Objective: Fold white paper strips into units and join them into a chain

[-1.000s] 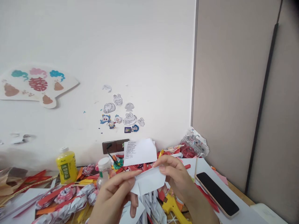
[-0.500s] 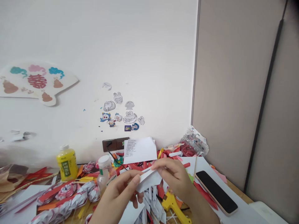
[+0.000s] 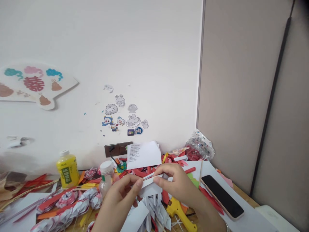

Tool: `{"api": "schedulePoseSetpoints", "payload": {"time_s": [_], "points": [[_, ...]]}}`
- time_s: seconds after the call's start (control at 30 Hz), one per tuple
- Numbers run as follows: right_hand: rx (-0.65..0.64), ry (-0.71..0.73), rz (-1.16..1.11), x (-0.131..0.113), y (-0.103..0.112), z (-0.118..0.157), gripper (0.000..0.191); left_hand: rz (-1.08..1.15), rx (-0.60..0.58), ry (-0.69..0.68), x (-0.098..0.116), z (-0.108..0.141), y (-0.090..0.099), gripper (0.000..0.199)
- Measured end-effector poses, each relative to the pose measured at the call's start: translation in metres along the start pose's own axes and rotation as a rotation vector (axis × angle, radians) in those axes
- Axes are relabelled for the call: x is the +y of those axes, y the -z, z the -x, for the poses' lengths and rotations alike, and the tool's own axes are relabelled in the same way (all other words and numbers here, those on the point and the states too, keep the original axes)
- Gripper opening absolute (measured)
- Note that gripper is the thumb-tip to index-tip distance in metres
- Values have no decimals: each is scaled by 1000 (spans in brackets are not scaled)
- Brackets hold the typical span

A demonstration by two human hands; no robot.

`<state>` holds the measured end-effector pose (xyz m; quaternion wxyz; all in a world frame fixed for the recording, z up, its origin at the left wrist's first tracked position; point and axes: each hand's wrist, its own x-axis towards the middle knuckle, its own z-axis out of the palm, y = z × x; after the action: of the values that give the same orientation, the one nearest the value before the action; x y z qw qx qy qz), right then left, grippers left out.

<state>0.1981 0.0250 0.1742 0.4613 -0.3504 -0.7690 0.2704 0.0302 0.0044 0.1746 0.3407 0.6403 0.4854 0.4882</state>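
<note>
Between my two hands is a small piece of folded white paper (image 3: 150, 188), held above the cluttered table. My left hand (image 3: 125, 195) pinches its left end between thumb and fingers. At the right end, my right hand (image 3: 170, 180) grips the paper, thumb on the near face and fingers curled over the top edge. Below it lie several folded white paper strips (image 3: 158, 212) and a white sheet (image 3: 136, 217). A yellow glue gun (image 3: 181, 214) rests beneath my right forearm.
At left stand a yellow drink bottle (image 3: 67, 169) and a clear white-capped bottle (image 3: 105, 180). A handwritten sheet (image 3: 145, 155) leans by the wall socket (image 3: 113, 150). A phone (image 3: 222, 196) lies at right. Red paper scraps (image 3: 137, 172) and a twisted paper piece (image 3: 65, 216) cover the table.
My right thumb has come down onto the near face of the paper, and the right hand has shifted slightly left. The left hand keeps its pinch. The whole view has drifted slightly.
</note>
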Motion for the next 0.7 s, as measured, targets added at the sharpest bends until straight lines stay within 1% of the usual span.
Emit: {"api": "schedulePoseSetpoints", "payload": {"time_s": [0.1, 0.2, 0.27, 0.37, 0.43, 0.6, 0.7], "points": [[54, -17, 13, 1, -4, -1, 7, 9, 37, 12, -3, -4, 0, 22], [77, -31, 8, 2, -8, -1, 9, -27, 23, 11, -5, -5, -1, 21], [59, -39, -6, 2, -8, -1, 9, -59, 35, 12, -5, -4, -2, 21], [-24, -38, -36, 2, -6, -1, 11, -103, 48, 12, -3, -3, -3, 19], [-59, -38, -45, 2, -4, -1, 13, -133, 43, 12, -1, -3, -4, 18], [-49, -38, -36, 4, -3, -2, 11, -184, 27, 27, -2, -2, -3, 19], [-46, -28, -42, 6, -3, -2, 11, -172, 1, 27, -5, -3, -2, 22]]}}
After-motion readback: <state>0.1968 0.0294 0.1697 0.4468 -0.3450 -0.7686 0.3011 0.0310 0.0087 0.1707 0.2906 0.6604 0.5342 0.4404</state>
